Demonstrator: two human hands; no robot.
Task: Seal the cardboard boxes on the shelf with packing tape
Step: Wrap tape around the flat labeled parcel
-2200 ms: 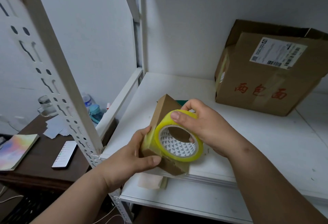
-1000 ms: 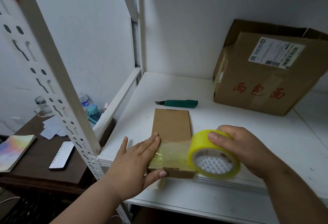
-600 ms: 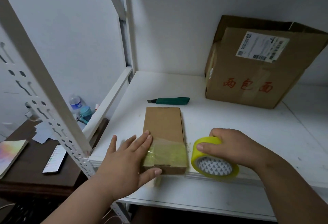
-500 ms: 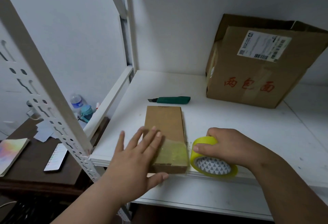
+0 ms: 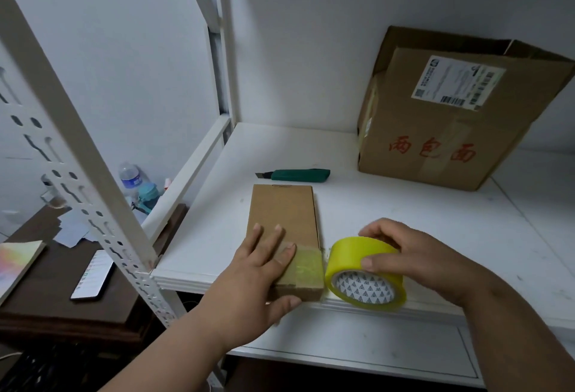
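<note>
White metal shelf (image 5: 389, 214) against grey wall, left hand (image 5: 252, 270) flat on small brown cardboard box (image 5: 284, 220), right hand (image 5: 413, 255) gripping yellow tape roll (image 5: 357, 259), dark wooden desk (image 5: 59, 279) left.

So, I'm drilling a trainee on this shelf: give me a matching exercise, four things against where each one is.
Things:
1. tape roll
2. utility knife
3. small box
4. large box

Places:
A. back right of the shelf
B. under the left hand
C. in the right hand
D. just behind the small box

Pairs: 1-C, 2-D, 3-B, 4-A
</note>
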